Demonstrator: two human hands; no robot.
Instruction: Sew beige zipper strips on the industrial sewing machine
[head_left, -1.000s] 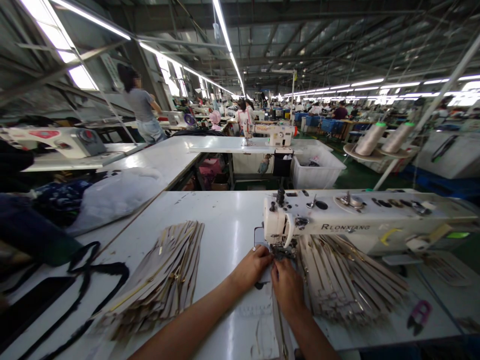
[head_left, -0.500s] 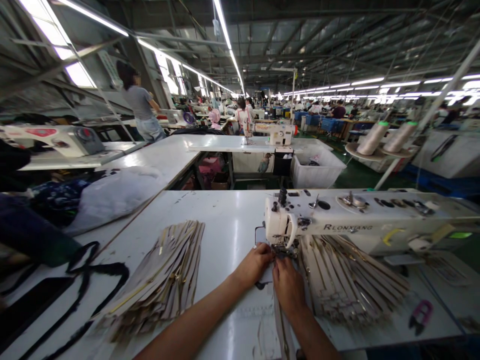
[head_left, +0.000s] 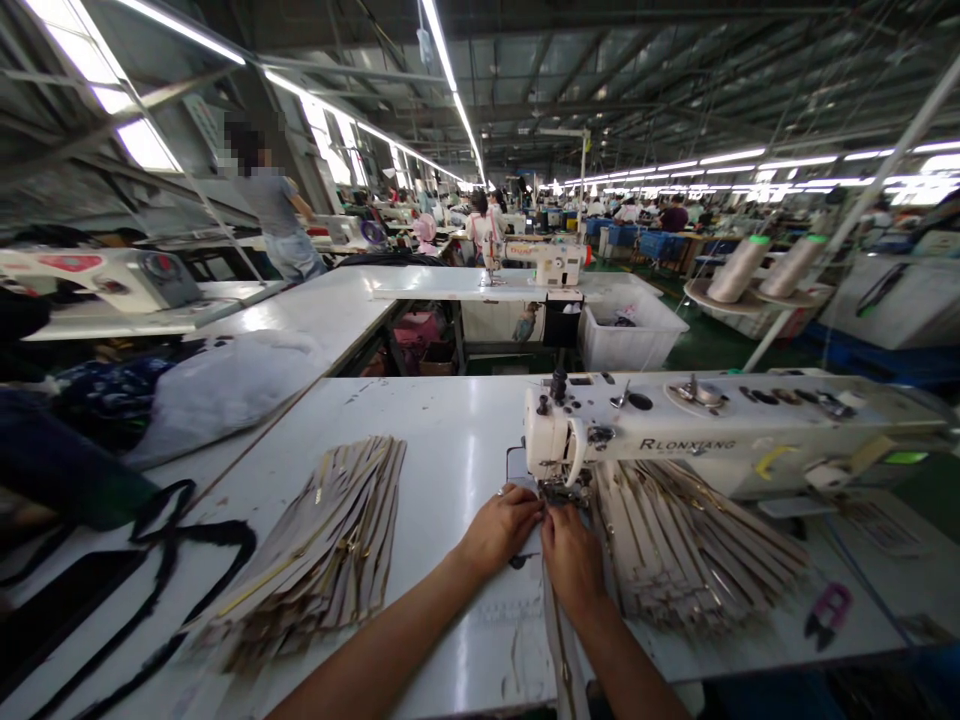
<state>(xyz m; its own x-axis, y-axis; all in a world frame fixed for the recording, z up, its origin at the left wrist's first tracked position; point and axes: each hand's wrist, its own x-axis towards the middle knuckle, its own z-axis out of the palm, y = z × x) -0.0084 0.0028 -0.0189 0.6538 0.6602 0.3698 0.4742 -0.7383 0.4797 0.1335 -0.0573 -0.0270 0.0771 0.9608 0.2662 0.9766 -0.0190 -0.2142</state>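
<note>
Close to the presser foot of the white sewing machine (head_left: pixel 637 430), my left hand (head_left: pixel 501 528) has its fingers pinched together. Beside it, my right hand (head_left: pixel 574 562) is closed on a beige zipper (head_left: pixel 561 655) with gold teeth, whose length runs back toward me under the wrist. The fingertips of both hands meet at the zipper's far end, and what lies right between them is partly hidden. A fanned bundle of zippers (head_left: pixel 349 540) lies to the left of my arms. Another bundle of zippers (head_left: pixel 697 550) lies right of my hands, partly behind the machine.
Purple-handled thread snips (head_left: pixel 828 612) lie near the table's right edge. Dark straps (head_left: pixel 169 570) and a white plastic bag (head_left: pixel 236 385) are at the left. Thread cones (head_left: pixel 739 270) stand at the right. Beyond the table are a white bin (head_left: pixel 637 345) and a standing person (head_left: pixel 277 210).
My hands stay at the presser foot with almost no movement, fingers still together on the zipper. The whole view has shifted slightly.
</note>
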